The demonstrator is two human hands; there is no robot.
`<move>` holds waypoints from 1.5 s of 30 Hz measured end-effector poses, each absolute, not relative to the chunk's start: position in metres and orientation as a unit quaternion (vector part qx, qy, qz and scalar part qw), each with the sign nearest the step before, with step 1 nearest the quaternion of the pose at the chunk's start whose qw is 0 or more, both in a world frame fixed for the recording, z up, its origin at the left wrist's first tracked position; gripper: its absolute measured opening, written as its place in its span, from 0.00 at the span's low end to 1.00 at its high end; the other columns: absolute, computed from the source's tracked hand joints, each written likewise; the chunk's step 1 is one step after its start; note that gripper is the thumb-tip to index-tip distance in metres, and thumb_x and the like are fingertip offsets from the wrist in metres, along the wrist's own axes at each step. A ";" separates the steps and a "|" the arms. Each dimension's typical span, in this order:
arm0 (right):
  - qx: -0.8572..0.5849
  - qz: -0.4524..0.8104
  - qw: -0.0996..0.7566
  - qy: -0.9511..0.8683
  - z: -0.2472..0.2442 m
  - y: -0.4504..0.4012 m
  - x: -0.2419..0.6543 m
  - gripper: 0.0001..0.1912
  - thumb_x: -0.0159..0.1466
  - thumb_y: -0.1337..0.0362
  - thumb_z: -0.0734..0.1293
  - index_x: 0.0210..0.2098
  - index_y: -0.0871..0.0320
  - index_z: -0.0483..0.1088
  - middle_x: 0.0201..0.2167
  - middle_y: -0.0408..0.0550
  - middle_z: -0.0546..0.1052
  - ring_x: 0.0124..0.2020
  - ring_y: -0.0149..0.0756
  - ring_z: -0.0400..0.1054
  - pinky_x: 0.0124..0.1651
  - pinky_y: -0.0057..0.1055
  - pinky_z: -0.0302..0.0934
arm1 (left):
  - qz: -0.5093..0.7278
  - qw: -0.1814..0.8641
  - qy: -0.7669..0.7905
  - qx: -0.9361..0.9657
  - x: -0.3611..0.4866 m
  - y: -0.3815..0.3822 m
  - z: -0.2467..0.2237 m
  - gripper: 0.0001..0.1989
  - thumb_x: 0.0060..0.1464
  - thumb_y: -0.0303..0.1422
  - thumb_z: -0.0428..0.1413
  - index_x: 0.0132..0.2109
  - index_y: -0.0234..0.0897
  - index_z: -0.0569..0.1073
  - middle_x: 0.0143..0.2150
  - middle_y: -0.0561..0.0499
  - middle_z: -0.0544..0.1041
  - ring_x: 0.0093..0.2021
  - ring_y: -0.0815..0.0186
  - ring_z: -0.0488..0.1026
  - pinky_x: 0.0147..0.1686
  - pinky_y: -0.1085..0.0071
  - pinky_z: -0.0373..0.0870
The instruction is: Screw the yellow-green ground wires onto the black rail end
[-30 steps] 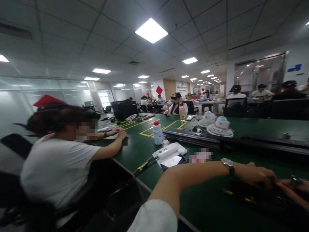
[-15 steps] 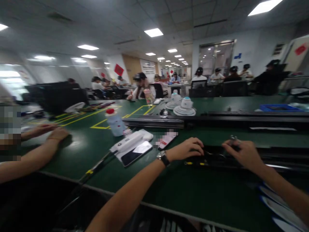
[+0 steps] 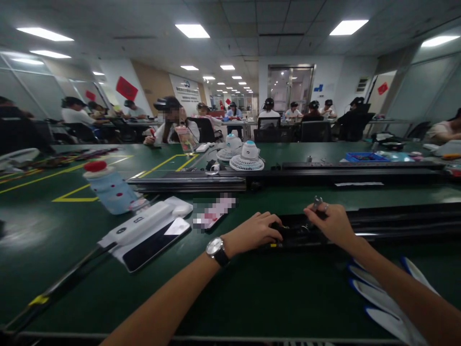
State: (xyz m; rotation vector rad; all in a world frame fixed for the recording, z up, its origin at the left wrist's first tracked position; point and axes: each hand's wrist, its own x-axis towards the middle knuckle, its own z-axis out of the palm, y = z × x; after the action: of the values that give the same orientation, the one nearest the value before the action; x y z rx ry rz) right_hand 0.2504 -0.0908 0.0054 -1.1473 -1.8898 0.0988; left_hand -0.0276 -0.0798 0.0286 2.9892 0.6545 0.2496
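My left hand (image 3: 257,229), with a wristwatch (image 3: 215,246) on the wrist, bends its fingers over the left end of a long black rail (image 3: 389,218). Its fingertips are close together there, and what they hold is hidden in the dark. A small yellow mark (image 3: 273,245) shows just beneath them. Above the same rail, my right hand (image 3: 333,223) is closed on a small metal wrench (image 3: 317,202), its forked end pointing up. A thin shiny wire or loop (image 3: 304,228) lies between the two hands.
Left of my hands lie a pink-cased phone (image 3: 219,211), a dark-screened phone (image 3: 156,245) and a white device (image 3: 144,223) with a cable. A blue bottle (image 3: 110,187) stands behind. Further back are more rails (image 3: 342,175), small fans (image 3: 247,156) and a blue tray (image 3: 365,157). White gloves (image 3: 385,298) lie front right.
The view has turned right, so the table things appear further left and the neighbour's arms are out of sight. Both hands stay at the black rail; the wrench remains in my right hand.
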 end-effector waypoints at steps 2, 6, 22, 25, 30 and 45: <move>-0.484 0.049 0.456 -0.745 0.008 -0.089 0.253 0.18 0.67 0.52 0.63 0.31 0.57 0.76 0.23 0.45 0.79 0.25 0.38 0.74 0.31 0.32 0.65 | 0.083 0.036 0.214 0.973 -0.027 -0.077 0.027 0.08 0.64 0.33 0.54 0.46 0.47 0.76 0.54 0.51 0.69 0.51 0.63 0.66 0.47 0.69 0.59; -0.503 0.095 0.468 -0.721 0.012 -0.089 0.254 0.20 0.70 0.51 0.60 0.33 0.58 0.74 0.16 0.41 0.74 0.17 0.34 0.71 0.25 0.28 0.65 | 0.084 0.054 0.216 0.971 -0.027 -0.075 0.029 0.07 0.65 0.33 0.53 0.45 0.45 0.76 0.52 0.52 0.71 0.50 0.64 0.66 0.47 0.69 0.59; -0.507 0.225 0.410 -0.724 0.018 -0.076 0.235 0.13 0.68 0.55 0.63 0.35 0.57 0.74 0.23 0.43 0.80 0.24 0.35 0.76 0.31 0.29 0.68 | 0.115 0.185 0.236 0.947 -0.023 -0.075 0.027 0.04 0.60 0.34 0.59 0.42 0.44 0.77 0.55 0.52 0.68 0.53 0.62 0.65 0.52 0.65 0.58; -0.508 0.217 0.399 -0.732 0.019 -0.075 0.228 0.12 0.68 0.56 0.64 0.34 0.56 0.73 0.24 0.43 0.80 0.26 0.36 0.77 0.32 0.29 0.69 | 0.110 0.183 0.237 0.948 -0.024 -0.073 0.026 0.04 0.61 0.35 0.58 0.43 0.44 0.76 0.54 0.52 0.69 0.52 0.62 0.65 0.51 0.66 0.58; -0.508 0.189 0.362 -0.758 0.019 -0.076 0.221 0.10 0.67 0.57 0.64 0.36 0.55 0.72 0.26 0.41 0.80 0.27 0.35 0.77 0.33 0.29 0.67 | 0.122 0.191 0.256 0.940 -0.024 -0.074 0.025 0.05 0.61 0.36 0.58 0.43 0.44 0.76 0.54 0.53 0.69 0.52 0.63 0.66 0.49 0.67 0.58; -0.519 0.213 0.305 -0.769 0.012 -0.074 0.215 0.13 0.66 0.51 0.66 0.33 0.53 0.72 0.22 0.40 0.79 0.24 0.35 0.76 0.29 0.29 0.65 | 0.152 0.207 0.253 0.933 -0.028 -0.078 0.014 0.06 0.60 0.38 0.58 0.42 0.43 0.76 0.52 0.51 0.71 0.51 0.63 0.66 0.48 0.67 0.58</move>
State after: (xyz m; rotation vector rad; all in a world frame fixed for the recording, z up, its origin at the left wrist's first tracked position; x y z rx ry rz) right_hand 0.2152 -0.0739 0.0117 -1.3753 -2.0370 0.5653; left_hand -0.0282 -0.0780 0.0141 2.5981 0.7061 0.4239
